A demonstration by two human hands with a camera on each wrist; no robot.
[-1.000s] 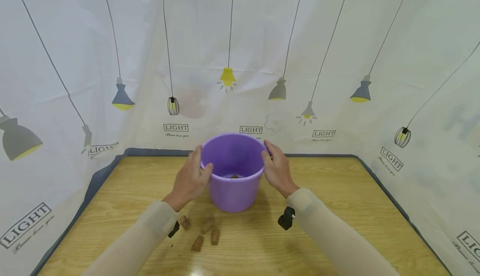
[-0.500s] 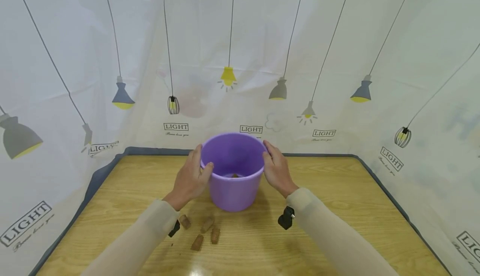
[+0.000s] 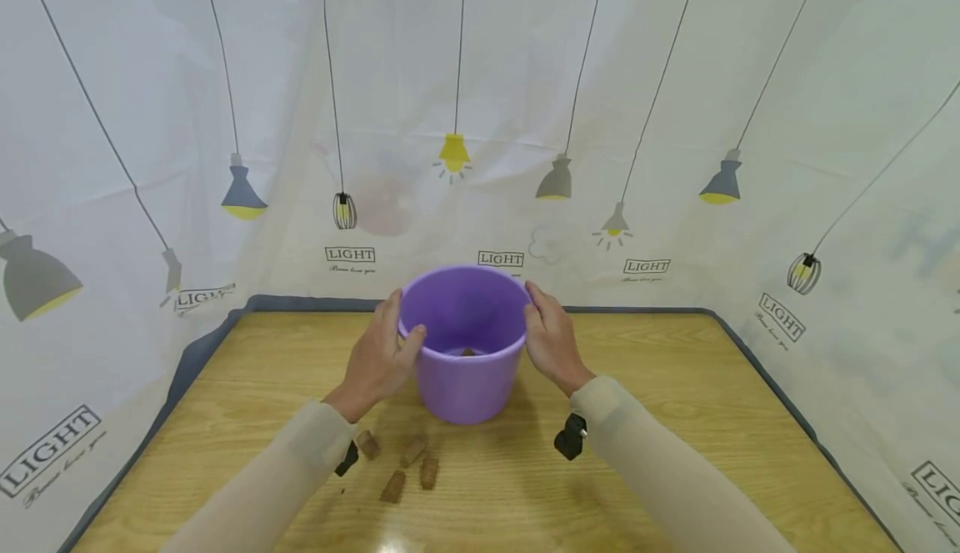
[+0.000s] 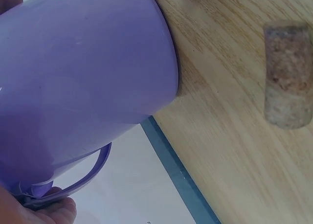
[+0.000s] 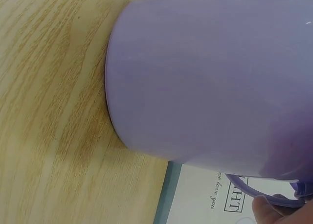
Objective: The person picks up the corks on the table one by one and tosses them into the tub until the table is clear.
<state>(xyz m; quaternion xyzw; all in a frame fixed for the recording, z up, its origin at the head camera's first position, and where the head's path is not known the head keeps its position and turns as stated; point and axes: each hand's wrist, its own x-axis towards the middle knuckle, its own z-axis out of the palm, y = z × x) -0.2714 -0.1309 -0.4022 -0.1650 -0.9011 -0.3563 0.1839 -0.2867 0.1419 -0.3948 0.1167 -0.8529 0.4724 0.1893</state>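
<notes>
A purple plastic bucket stands upright on the wooden table, its mouth facing up toward the head camera. My left hand grips its left rim, thumb over the near edge and fingers along the outside. On the opposite side, my right hand holds the right rim in the same manner. Both wrist views show the bucket's thin handle hanging down the far side, with fingers against its ends. A small brown piece lies inside on the bottom, mostly hidden by the near rim.
Several brown corks lie in front of the bucket beside my left forearm, among them one cork closest to me; the left wrist view has a cork up close. A white curtain printed with lamps surrounds the wooden table.
</notes>
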